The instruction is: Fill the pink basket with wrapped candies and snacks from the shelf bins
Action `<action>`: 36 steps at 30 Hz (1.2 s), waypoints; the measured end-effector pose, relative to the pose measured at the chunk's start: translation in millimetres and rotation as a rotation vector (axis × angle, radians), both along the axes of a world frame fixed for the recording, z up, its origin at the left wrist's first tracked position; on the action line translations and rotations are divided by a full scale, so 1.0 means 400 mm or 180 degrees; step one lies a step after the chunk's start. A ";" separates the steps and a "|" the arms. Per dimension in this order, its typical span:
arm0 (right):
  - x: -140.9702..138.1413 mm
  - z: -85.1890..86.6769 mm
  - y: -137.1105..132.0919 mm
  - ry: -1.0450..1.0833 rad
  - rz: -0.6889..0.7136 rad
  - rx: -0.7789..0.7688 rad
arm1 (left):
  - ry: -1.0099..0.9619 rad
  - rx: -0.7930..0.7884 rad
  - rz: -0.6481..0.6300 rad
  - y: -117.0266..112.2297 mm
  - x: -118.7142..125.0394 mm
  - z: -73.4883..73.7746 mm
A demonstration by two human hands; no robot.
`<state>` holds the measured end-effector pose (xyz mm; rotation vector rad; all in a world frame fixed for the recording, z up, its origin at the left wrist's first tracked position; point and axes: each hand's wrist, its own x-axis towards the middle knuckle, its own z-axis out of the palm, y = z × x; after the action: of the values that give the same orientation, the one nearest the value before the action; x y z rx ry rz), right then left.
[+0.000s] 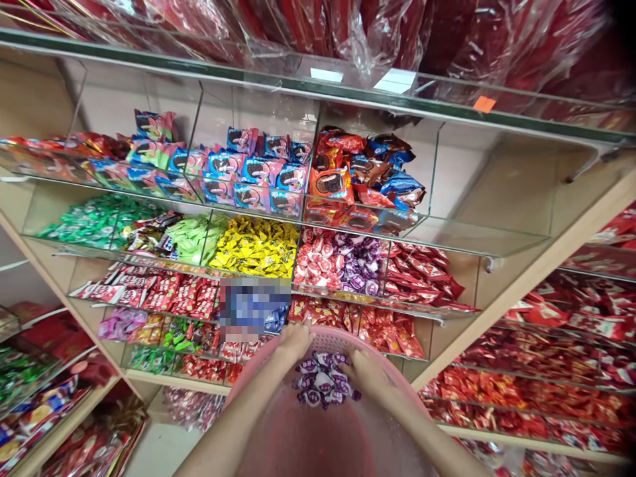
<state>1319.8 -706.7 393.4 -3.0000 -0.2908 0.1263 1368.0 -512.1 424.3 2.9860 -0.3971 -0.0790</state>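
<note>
A large pink plastic basket [385, 361] with small holes near its rim is tilted in front of me. My left hand [297, 339] is closed over its far rim. Inside, a small heap of purple-and-white wrapped candies [325, 384] lies against the far wall. My right hand [365, 372] reaches into the basket at the heap's right side, its fingers curled beside the candies. What those fingertips hold, if anything, is hidden. Just beyond the basket, a shelf compartment has more purple wrapped candies [365, 262], next to red-and-white ones [318, 258].
Glass shelves with dividers rise ahead, bearing blue-and-pink cookie packs [258, 169], yellow packets [256, 245] and green candies [99, 218]. Red packets fill another rack [546, 358] at right. A glass shelf edge [298, 86] crosses above, with plastic-wrapped red goods over it.
</note>
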 end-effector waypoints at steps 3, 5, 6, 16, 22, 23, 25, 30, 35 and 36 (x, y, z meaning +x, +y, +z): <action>-0.003 -0.002 0.012 0.0062 -0.0011 -0.0137 | 0.0016 0.0013 -0.0009 0.000 -0.002 0.005; -0.007 0.001 0.017 0.0144 -0.0082 -0.0223 | 0.0045 0.0018 -0.0005 0.000 -0.004 0.009; -0.010 0.007 0.019 0.0163 -0.0098 -0.0241 | 0.0067 0.0020 -0.0003 0.000 -0.005 0.012; -0.017 0.321 0.049 -0.0796 -0.0021 -0.0115 | 0.0124 0.0089 0.0022 0.000 -0.005 0.014; 0.077 0.498 0.064 -0.1667 -0.0135 -0.0560 | 0.0175 0.0049 0.0060 -0.002 -0.005 0.014; 0.097 0.515 0.070 -0.1694 -0.0127 -0.0737 | 0.0161 0.0038 0.0059 -0.001 -0.004 0.012; 0.134 0.539 0.084 -0.1647 -0.0064 -0.1063 | 0.0124 0.0014 0.0058 0.000 -0.002 0.006; 0.192 0.566 0.113 -0.1497 0.0190 -0.1437 | 0.0086 -0.0008 0.0050 0.003 0.004 -0.005; 0.209 0.569 0.111 -0.1509 0.0238 -0.1529 | 0.0085 -0.0012 0.0029 0.004 0.001 0.001; 0.211 0.568 0.107 -0.1537 0.0244 -0.1539 | 0.0079 -0.0020 0.0026 0.004 0.000 0.002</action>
<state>1404.2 -663.9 620.4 -3.4589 -0.4803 -0.6169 1368.1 -510.6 424.9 2.9772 -0.3818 -0.1139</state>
